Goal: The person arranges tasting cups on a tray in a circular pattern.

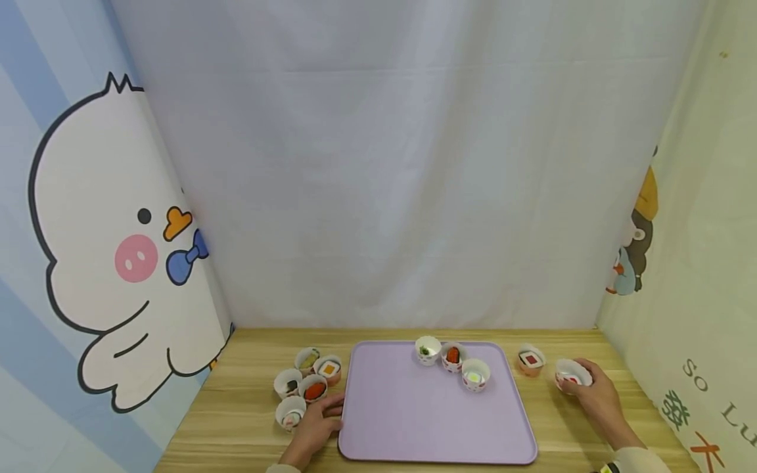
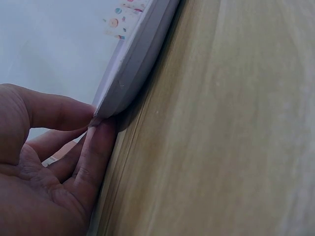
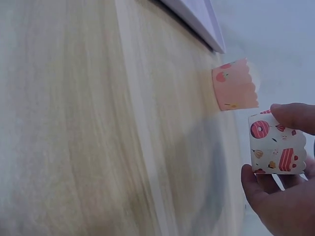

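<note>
My left hand (image 1: 317, 426) pinches the left rim of the lilac tray (image 1: 437, 430). In the left wrist view the thumb lies over the edge of the tray (image 2: 125, 83) and fingers reach beneath it. Off the tray's right side, my right hand (image 1: 604, 395) holds a white paper baking cup (image 1: 572, 373) with something red inside. The right wrist view shows doughnut and cake prints on this cup (image 3: 278, 145), gripped between thumb and fingers and raised over the table. A pink paper cup (image 1: 530, 361) holding a white piece with a dark red centre stands just left of it.
Toward the tray's back right stand three paper cups: one with green bits (image 1: 428, 351), one with a red-orange piece (image 1: 453, 358), one with a yellow-centred piece (image 1: 476, 376). Several filled cups (image 1: 313, 389) cluster left of the tray on the wooden table (image 1: 248, 401). Curtains (image 1: 378, 197) surround it.
</note>
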A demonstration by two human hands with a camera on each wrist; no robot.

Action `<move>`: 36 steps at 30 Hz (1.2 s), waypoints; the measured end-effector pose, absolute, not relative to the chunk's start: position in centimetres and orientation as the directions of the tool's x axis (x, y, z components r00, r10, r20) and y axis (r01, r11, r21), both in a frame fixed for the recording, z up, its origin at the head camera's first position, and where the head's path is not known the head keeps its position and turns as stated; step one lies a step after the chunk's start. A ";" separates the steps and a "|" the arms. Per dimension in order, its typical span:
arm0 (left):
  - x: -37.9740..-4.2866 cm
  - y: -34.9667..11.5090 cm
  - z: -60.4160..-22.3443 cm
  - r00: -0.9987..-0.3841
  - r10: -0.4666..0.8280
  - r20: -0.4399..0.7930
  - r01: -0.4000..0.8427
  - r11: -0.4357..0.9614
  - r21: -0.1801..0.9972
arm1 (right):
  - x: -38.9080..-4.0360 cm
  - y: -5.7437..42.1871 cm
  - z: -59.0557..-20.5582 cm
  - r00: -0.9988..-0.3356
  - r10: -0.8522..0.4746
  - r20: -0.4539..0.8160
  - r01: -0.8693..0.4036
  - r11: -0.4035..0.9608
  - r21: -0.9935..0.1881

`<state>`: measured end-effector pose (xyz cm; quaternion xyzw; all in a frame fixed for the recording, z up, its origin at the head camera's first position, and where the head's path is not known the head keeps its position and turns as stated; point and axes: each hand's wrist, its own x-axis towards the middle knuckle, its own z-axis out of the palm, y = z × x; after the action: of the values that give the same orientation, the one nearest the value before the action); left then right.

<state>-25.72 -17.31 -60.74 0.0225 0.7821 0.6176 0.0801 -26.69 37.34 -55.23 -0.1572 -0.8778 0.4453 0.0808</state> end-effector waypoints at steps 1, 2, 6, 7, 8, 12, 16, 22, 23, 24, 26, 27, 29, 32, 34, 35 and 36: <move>-25.8 -17.3 -60.8 -0.986 0.135 -0.099 -0.065 0.237 0.969 | -26.5 37.3 -55.1 -0.938 0.347 0.009 0.201 0.564 -0.801; -25.8 -17.3 -60.8 -0.986 0.134 -0.097 -0.063 0.238 0.969 | -26.3 37.3 -54.9 -0.938 0.347 0.017 0.196 0.570 -0.798; -25.7 -17.3 -60.9 -0.986 0.135 -0.092 -0.059 0.233 0.971 | -25.6 37.0 -54.2 -0.940 0.335 0.058 0.154 0.571 -0.806; -25.8 -17.4 -60.9 -0.986 0.136 -0.093 -0.059 0.234 0.970 | -25.4 37.0 -54.1 -0.942 0.328 0.065 0.141 0.567 -0.812; -25.6 -17.3 -60.5 -0.987 0.136 -0.090 -0.057 0.232 0.971 | -25.3 36.9 -54.0 -0.944 0.321 0.072 0.126 0.556 -0.822; -25.4 -17.2 -60.2 -0.987 0.137 -0.085 -0.051 0.233 0.971 | -24.8 36.7 -53.3 -0.954 0.294 0.064 0.105 0.526 -0.844; -25.8 -17.4 -61.0 -0.987 0.133 -0.088 -0.053 0.243 0.969 | -24.5 36.4 -52.5 -0.963 0.271 0.013 0.133 0.513 -0.848; -25.7 -17.4 -60.8 -0.986 0.133 -0.102 -0.069 0.237 0.969 | -23.7 35.8 -51.9 -0.970 0.236 0.065 0.067 0.511 -0.857; -25.7 -17.4 -60.7 -0.986 0.134 -0.101 -0.067 0.237 0.969 | -23.6 35.6 -51.8 -0.971 0.227 0.075 0.052 0.508 -0.860; -25.6 -17.4 -60.7 -0.986 0.134 -0.100 -0.066 0.239 0.969 | -23.5 35.5 -51.7 -0.972 0.221 0.084 0.040 0.503 -0.863; -25.6 -17.3 -60.7 -0.986 0.133 -0.096 -0.062 0.241 0.968 | -23.3 35.2 -51.6 -0.974 0.209 0.091 0.027 0.500 -0.865; -25.7 -17.3 -60.7 -0.986 0.133 -0.096 -0.061 0.245 0.968 | -23.2 35.1 -51.4 -0.975 0.203 0.091 0.024 0.502 -0.865; -25.7 -17.3 -60.8 -0.986 0.134 -0.094 -0.058 0.252 0.966 | -23.0 34.8 -51.1 -0.977 0.192 0.087 0.022 0.501 -0.865; -25.8 -17.3 -60.8 -0.986 0.136 -0.093 -0.057 0.248 0.967 | -22.7 34.3 -50.6 -0.981 0.177 0.078 0.018 0.485 -0.874; -25.7 -17.3 -60.7 -0.986 0.138 -0.090 -0.055 0.242 0.969 | -22.5 34.0 -50.3 -0.983 0.166 0.073 0.014 0.470 -0.882; -25.7 -17.3 -60.6 -0.986 0.138 -0.091 -0.056 0.239 0.970 | -22.4 33.7 -50.2 -0.985 0.161 0.069 0.014 0.461 -0.887; -25.6 -17.3 -60.6 -0.986 0.138 -0.092 -0.058 0.232 0.971 | -22.3 33.5 -50.1 -0.986 0.154 0.064 0.013 0.454 -0.891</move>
<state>-25.61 -17.25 -60.60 0.0255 0.7809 0.6191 0.0790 -22.29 33.51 -50.07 -0.0490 -0.8498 0.5204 0.0680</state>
